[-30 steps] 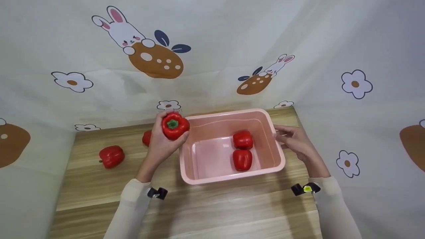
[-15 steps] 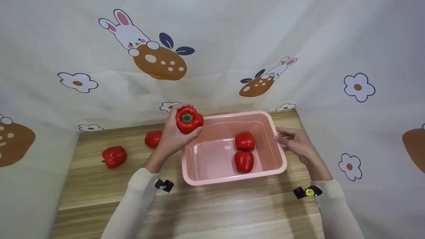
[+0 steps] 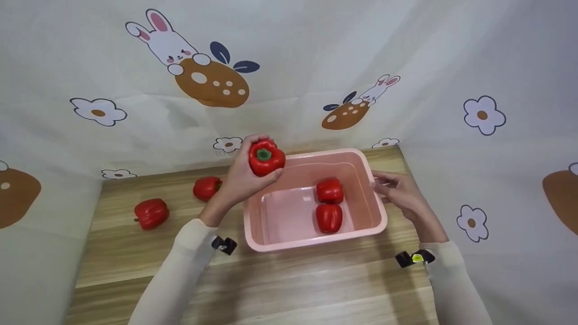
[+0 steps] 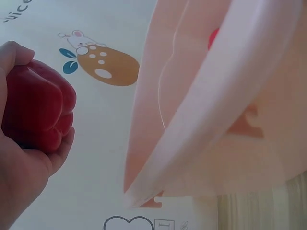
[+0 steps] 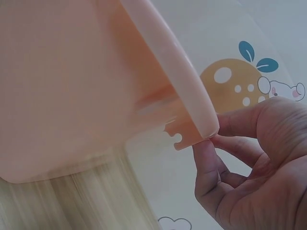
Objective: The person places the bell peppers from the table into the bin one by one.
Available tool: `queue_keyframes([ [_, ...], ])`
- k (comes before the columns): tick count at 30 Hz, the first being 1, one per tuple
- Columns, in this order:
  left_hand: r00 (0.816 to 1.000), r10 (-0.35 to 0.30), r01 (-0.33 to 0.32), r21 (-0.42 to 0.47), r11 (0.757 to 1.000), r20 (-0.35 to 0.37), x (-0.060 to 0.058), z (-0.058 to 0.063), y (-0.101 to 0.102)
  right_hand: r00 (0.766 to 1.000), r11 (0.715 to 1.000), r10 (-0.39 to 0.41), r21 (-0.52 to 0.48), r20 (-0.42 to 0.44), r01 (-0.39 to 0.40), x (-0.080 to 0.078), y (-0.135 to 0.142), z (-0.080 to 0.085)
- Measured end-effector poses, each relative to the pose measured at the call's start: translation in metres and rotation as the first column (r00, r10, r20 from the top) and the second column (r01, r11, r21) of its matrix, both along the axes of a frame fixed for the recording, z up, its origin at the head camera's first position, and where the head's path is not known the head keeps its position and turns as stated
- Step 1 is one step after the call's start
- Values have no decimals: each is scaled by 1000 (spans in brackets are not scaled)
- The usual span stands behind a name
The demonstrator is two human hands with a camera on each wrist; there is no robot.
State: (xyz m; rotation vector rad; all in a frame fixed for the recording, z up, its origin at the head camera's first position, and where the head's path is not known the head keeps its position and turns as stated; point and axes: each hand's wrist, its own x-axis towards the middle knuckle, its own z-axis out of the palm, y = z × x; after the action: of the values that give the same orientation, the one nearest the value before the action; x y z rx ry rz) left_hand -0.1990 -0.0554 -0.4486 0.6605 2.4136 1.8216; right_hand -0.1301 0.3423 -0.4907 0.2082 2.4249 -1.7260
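A red bell pepper (image 3: 266,163) with a green stem end is gripped in my left hand (image 3: 241,179), raised over the back left corner of a pink plastic basin (image 3: 289,246). In the left wrist view the fingers and thumb wrap the pepper (image 4: 41,105), apart from the basin's rim (image 4: 192,115). My right hand (image 3: 402,194) pinches the basin's right rim; the right wrist view has thumb and fingers on either side of the rim (image 5: 192,96). Inside the basin, two red bell peppers lie near the right wall, a rear one (image 3: 330,190) and a front one (image 3: 329,217).
Two more red bell peppers lie on the wood-grain table (image 3: 135,262) left of the basin: one far left (image 3: 151,213), another (image 3: 207,188) behind my left forearm. A pale printed cloth (image 3: 289,67) hangs behind and at both sides.
My left hand has carried its pepper right and slightly up, from beside the basin to over its back left corner. The pepper behind the forearm shows more now. The right hand keeps its hold.
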Motion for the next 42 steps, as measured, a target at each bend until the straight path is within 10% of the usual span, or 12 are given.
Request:
queue_keyframes([
  [12, 984, -151, 132, -188, 973, -92, -4, 6, 20, 999, 999, -24, -25, 35, 25, -1, -1, 0],
  [42, 919, -365, 184, -660, 729, -148, -1, 21, 45, 1000, 1000, 13, -16, 22, -13, -4, 2, -1],
])
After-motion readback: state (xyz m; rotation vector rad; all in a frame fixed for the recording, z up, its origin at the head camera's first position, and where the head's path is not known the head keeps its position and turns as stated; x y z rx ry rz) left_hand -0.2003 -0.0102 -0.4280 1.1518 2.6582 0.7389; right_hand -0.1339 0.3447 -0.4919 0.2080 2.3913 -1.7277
